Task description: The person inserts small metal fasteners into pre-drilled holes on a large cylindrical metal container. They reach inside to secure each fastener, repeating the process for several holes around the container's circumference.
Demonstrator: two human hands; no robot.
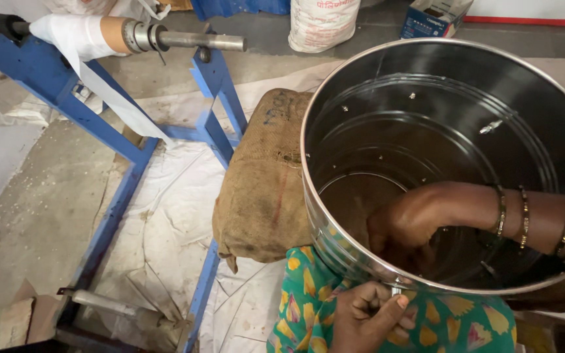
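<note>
A large shiny steel drum (426, 111) lies tilted on my lap with its open mouth facing me. My right hand (403, 229), with several bangles on the wrist, reaches inside and presses its curled fingers against the inner wall near the lower rim. What it holds, if anything, is hidden. My left hand (367, 317) is outside the drum just below the rim, fingers curled shut, thumb pointing up at a small metal fitting (396, 288) on the rim. Green patterned cloth (302, 294) covers my lap under the drum.
A stuffed brown burlap sack (263, 189) sits to the left of the drum. A blue metal stand (119, 189) carries a roll of white sheet (76, 33) on a steel shaft. A white sack (322, 23) and a cardboard box (434, 16) stand at the back.
</note>
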